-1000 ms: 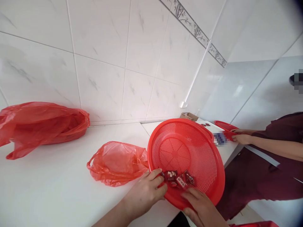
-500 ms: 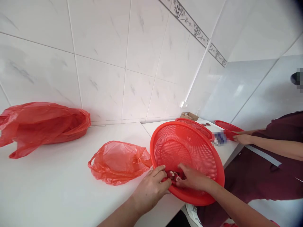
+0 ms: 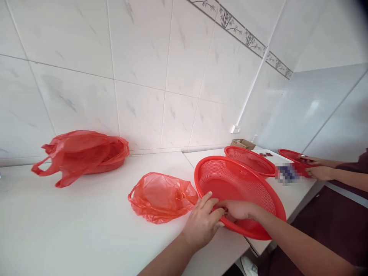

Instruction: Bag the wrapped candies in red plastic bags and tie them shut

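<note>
A large red perforated basket (image 3: 253,184) rests tilted at the white counter's front edge. My left hand (image 3: 202,224) holds its near rim, with the fingers curled over the edge. My right hand (image 3: 237,210) reaches inside the basket at its low near side. Its fingers are bunched together close to my left fingertips, and what they hold is hidden. The small dark red packets seen earlier are out of sight behind my hands.
A small crumpled red plastic bag (image 3: 162,195) lies just left of the basket, and a larger red bag (image 3: 83,153) sits by the tiled wall. A second red basket (image 3: 250,159), a cardboard box (image 3: 243,143) and a third basket (image 3: 290,157) stand to the right, beside a co-worker's hand (image 3: 319,172).
The basket has dropped from steeply tilted to nearly flat. My right hand came from below its rim into the basket, over the packets. The view has shifted a little.
</note>
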`<state>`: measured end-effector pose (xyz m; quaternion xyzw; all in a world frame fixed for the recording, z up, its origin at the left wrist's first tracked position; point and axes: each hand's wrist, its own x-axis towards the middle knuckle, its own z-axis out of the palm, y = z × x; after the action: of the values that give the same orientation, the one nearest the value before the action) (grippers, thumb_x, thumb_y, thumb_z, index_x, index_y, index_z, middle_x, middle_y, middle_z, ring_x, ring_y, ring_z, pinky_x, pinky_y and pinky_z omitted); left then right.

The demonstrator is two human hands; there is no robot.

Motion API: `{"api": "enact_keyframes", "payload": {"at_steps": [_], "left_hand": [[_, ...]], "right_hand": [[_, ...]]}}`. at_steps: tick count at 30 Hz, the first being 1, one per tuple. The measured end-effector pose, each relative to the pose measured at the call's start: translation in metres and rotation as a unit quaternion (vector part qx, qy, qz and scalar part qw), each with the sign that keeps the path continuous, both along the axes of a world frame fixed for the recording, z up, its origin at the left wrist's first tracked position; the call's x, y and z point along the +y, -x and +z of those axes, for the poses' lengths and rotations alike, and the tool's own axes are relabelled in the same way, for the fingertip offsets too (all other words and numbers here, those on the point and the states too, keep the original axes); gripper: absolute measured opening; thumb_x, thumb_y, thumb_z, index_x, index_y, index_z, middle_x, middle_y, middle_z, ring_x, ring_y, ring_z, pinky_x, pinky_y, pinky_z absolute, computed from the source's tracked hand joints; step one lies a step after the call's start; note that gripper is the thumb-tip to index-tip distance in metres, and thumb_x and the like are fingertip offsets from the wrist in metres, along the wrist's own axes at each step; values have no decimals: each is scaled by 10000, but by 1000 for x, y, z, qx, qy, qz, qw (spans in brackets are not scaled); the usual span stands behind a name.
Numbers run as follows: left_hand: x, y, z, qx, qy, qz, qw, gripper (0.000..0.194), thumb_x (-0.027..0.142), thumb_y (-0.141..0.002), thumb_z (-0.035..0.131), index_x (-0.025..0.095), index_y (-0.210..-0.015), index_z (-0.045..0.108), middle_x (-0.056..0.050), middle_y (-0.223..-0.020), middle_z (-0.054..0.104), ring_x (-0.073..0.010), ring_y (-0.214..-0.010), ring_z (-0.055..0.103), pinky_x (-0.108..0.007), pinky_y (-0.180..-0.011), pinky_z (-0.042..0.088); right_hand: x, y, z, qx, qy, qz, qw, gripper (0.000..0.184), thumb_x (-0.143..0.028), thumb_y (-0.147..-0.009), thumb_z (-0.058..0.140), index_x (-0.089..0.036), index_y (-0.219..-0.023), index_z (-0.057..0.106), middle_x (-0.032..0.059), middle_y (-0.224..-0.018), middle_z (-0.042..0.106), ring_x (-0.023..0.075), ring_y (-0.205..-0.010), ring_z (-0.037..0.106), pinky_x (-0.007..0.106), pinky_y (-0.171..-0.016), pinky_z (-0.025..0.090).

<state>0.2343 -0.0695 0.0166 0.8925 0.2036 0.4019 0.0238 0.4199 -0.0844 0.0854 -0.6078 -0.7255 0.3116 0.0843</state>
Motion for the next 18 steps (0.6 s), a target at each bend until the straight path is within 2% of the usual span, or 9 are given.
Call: {"api": "enact_keyframes", "payload": {"at_steps": [3, 6, 8, 11, 13, 16, 18], "left_hand": [[-5, 0, -2, 8, -15, 52, 998, 453, 405, -861, 545, 303, -1297, 473, -105, -1401, 432, -333, -1336, 319, -544, -991, 398], [-12, 6, -3, 22, -44, 95, 994, 599, 418, -833, 582, 322, -1382, 364, -117, -1479, 331, -356, -1327, 324, -553, -953, 405], [-12, 19, -5, 5, -89, 112, 990, 611, 410, -818, 602, 306, -1376, 379, -129, -1475, 334, -353, -1312, 342, -550, -974, 374], [-1, 55, -7, -74, -157, 176, 969, 545, 287, -815, 610, 284, -1331, 433, -142, -1448, 358, -343, -1314, 329, -567, -1038, 271], [14, 88, -7, -117, -157, 247, 949, 589, 220, -807, 611, 265, -1352, 393, -159, -1472, 295, -356, -1344, 273, -575, -1053, 240], [38, 138, -7, -190, -121, 371, 901, 677, 257, -811, 617, 222, -1405, 293, -199, -1483, 238, -366, -1362, 230, -561, -1063, 230], [47, 163, -8, -242, -61, 438, 864, 688, 334, -814, 605, 181, -1405, 286, -213, -1470, 247, -361, -1362, 227, -558, -1075, 202]], "right_hand": [[3, 1, -1, 25, 75, 31, 996, 96, -106, -627, 557, -174, -688, 585, -62, -600, 520, 85, -547, 483, 202, -509, 370], [5, 3, -3, 23, 79, 19, 996, 112, -94, -579, 552, -175, -584, 475, -71, -552, 427, 73, -518, 391, 205, -487, 329], [4, 4, -2, 22, 76, 6, 997, 123, -84, -557, 532, -180, -591, 461, -70, -551, 423, 72, -515, 371, 204, -473, 308], [2, -1, 5, 30, 70, -17, 997, 156, -83, -553, 502, -191, -666, 490, -54, -607, 498, 80, -531, 416, 197, -472, 323], [4, -7, 16, 36, 71, -34, 996, 164, -102, -571, 498, -198, -704, 485, -36, -636, 545, 100, -542, 484, 206, -483, 370], [10, -8, 41, 94, 25, -48, 994, 147, -145, -625, 504, -200, -757, 470, 14, -721, 603, 146, -574, 589, 249, -509, 444], [16, 3, 61, 143, -36, -34, 988, 120, -169, -680, 489, -205, -789, 457, 31, -823, 606, 142, -609, 614, 255, -541, 462]]}}
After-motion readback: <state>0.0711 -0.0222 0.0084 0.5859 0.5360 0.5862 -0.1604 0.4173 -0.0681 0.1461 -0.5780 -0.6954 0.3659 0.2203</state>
